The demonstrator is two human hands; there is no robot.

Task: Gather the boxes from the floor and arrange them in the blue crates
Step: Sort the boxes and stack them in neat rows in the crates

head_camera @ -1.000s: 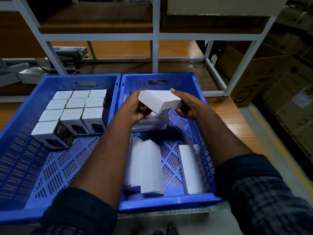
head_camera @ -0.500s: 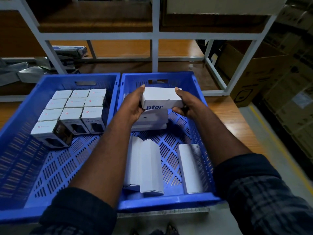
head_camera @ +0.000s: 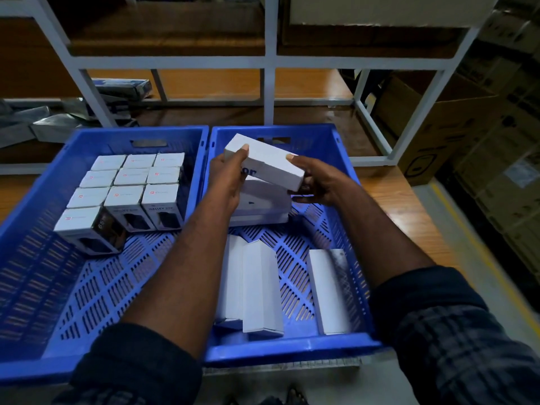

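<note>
My left hand [head_camera: 230,179] hides most of the blue lettering on the long white cardboard box [head_camera: 268,162]; only "or" shows. Both hands pinch this box by its ends, my right hand [head_camera: 318,185] at the lower end. It hangs tilted over stacked white boxes [head_camera: 263,203] at the far edge of the right blue slotted plastic crate [head_camera: 292,346]; I can't tell if they touch. More long white boxes [head_camera: 330,290] lie by the near edge. The left blue crate [head_camera: 117,135] holds rows of small white boxes [head_camera: 131,182] in its far right corner.

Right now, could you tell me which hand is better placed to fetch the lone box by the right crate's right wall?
Probably the right hand: it grips the held box on that side, nearer the lone box; the left hand would have to cross over.
</note>
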